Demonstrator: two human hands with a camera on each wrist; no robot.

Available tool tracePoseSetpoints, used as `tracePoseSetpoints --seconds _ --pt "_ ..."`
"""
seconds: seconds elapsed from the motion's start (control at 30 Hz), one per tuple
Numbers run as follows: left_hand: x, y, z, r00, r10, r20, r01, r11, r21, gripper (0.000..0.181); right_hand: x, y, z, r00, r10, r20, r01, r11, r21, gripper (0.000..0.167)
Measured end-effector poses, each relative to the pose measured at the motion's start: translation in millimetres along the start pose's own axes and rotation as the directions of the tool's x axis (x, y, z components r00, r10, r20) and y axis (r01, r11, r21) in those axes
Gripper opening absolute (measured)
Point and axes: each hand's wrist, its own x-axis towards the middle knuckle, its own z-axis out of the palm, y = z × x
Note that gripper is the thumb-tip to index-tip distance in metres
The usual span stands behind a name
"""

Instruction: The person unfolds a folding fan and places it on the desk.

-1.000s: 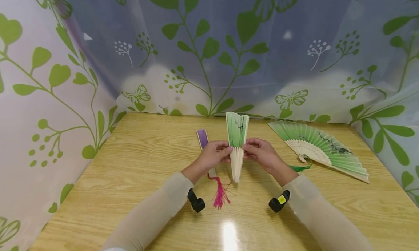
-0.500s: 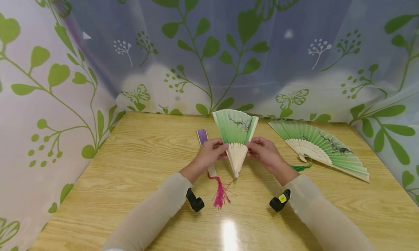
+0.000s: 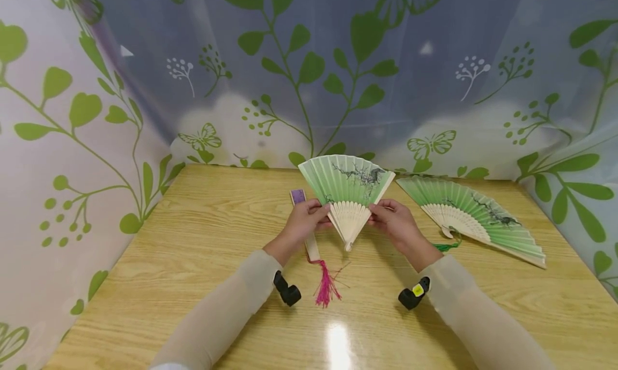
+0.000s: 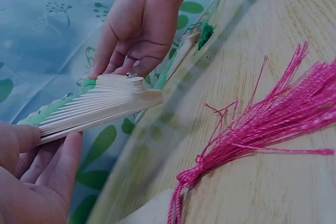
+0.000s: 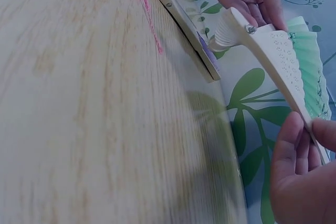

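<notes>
The green fan (image 3: 354, 183) has spread from a narrow wedge to a broad one, the two hands having moved apart with its edges. It is held up over the bench (image 3: 217, 230), between the hands, its pivot end toward the person and its green, branch-printed leaf away. The left hand (image 3: 304, 220) pinches the outer stick on its side, thumb in front and fingers behind; the right hand (image 3: 397, 222) pinches the opposite edge likewise. Partly hidden under the left hand, a folded purple fan (image 3: 299, 196) lies on the bench, its pink tassel (image 3: 326, 288) trailing toward the person. Right of the right hand, a second green fan (image 3: 487, 217) lies spread, with a green tassel (image 3: 448, 247) near the right wrist. Beyond the bench hangs a leaf-and-butterfly-patterned cloth (image 3: 347, 123).
</notes>
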Motion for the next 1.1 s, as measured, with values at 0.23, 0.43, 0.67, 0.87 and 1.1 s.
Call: tracePoseSetpoints --seconds 0.23,0.43,0.67,0.87,1.1 --pt "-0.4 -2.3 -0.9 1.000 0.003 -0.021 -0.004 1.000 -0.027 0.018 0.4 0.2 -0.8 1.000 -0.004 -0.021 0.004 0.999 0.041 0.010" --pt "-0.1 -5.5 -3.1 0.999 0.005 -0.044 -0.007 0.999 -0.044 0.017 0.1 1.0 -3.6 0.999 -0.010 -0.045 0.013 0.997 0.078 0.013" --pt "0.4 -6.6 -5.5 0.998 0.007 -0.060 -0.009 0.999 -0.044 0.023 -0.8 -0.8 -6.9 0.997 -0.006 -0.081 0.015 0.995 0.102 0.011" --pt "-1.0 -6.5 -7.1 0.998 -0.005 -0.070 0.001 0.998 -0.063 0.028 -0.9 -2.8 -8.4 0.994 -0.015 -0.108 0.031 0.989 0.146 0.010" --pt "-1.2 -8.3 -7.6 0.997 -0.007 -0.074 0.002 0.998 -0.063 0.029 -2.4 -4.8 -9.7 0.989 -0.007 -0.148 0.030 0.987 0.155 0.010"
